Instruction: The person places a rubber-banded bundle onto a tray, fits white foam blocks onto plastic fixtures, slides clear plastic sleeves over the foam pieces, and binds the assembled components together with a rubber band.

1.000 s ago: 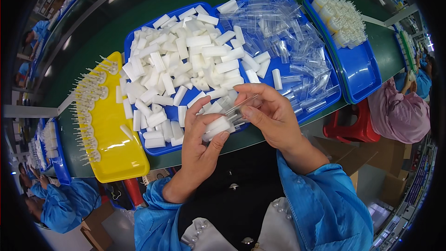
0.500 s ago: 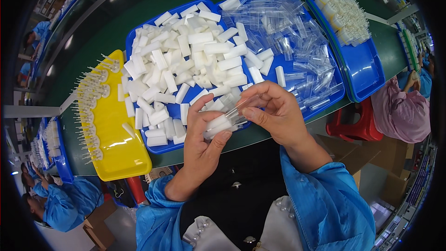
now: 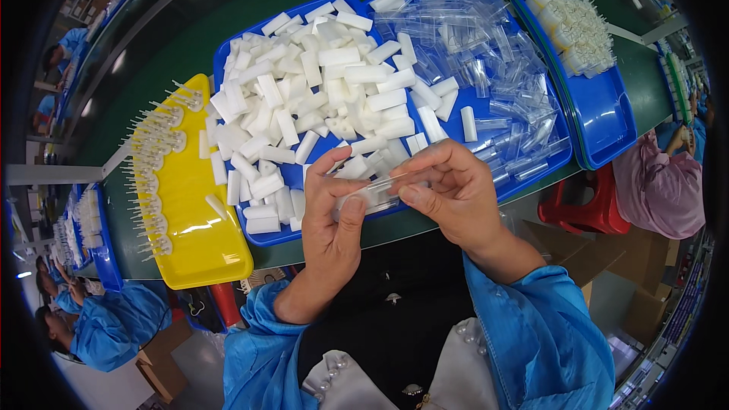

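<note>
In front of my body, both hands are closed around the same small work. My left hand [image 3: 326,234] grips a white block [image 3: 361,199] between thumb and fingers, and the thumb covers part of it. A clear plastic sleeve [image 3: 393,183] is pinched by the thumb and fingertips of my right hand [image 3: 465,201]. The sleeve's left end lies at the white block; whether it is around or beside it I cannot tell. Just beyond my hands, a heap of white blocks [image 3: 326,76] fills a blue tray [image 3: 267,239].
Right of the heap, another blue tray [image 3: 477,102] holds loose clear sleeves [image 3: 463,26]. A yellow tray [image 3: 203,250] at left carries white pieces with thin pins [image 3: 156,159]. Similar pieces [image 3: 573,34] fill the far end of a blue tray [image 3: 600,118]. Co-workers sit on both sides.
The sleeve has come down from a steeper tilt and lies flatter, nearer my left thumb. My left thumb has moved further over the white block. The view has shifted slightly.
</note>
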`<state>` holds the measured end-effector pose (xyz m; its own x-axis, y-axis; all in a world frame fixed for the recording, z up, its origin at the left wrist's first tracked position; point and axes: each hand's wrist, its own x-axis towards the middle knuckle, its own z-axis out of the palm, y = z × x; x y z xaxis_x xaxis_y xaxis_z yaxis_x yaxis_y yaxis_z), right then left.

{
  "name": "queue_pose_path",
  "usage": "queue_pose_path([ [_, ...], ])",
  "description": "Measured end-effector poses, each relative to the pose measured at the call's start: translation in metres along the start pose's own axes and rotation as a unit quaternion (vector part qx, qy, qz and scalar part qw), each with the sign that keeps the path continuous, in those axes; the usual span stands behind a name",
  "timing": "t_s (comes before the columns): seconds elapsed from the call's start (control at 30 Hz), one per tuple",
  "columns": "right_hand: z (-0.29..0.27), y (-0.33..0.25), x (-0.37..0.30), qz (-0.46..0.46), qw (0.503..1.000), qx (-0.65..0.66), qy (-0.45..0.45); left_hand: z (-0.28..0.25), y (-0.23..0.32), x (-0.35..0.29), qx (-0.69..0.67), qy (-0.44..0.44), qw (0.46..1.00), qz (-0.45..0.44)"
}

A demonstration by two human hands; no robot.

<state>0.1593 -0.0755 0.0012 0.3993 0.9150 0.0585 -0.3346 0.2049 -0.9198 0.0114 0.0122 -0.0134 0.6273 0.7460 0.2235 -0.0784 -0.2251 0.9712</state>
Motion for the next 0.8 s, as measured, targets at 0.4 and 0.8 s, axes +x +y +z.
queue_pose_path([
  [0.4, -0.007, -0.013, 0.004, 0.033, 0.999, -0.035, -0.009, 0.000, 0.008, 0.002, 0.082, -0.063, 0.995, 0.014],
  [0.8, -0.001, -0.007, -0.006, -0.053, 0.997, -0.057, 0.000, -0.004, 0.016, 0.002, 0.035, -0.087, 0.995, -0.032],
])
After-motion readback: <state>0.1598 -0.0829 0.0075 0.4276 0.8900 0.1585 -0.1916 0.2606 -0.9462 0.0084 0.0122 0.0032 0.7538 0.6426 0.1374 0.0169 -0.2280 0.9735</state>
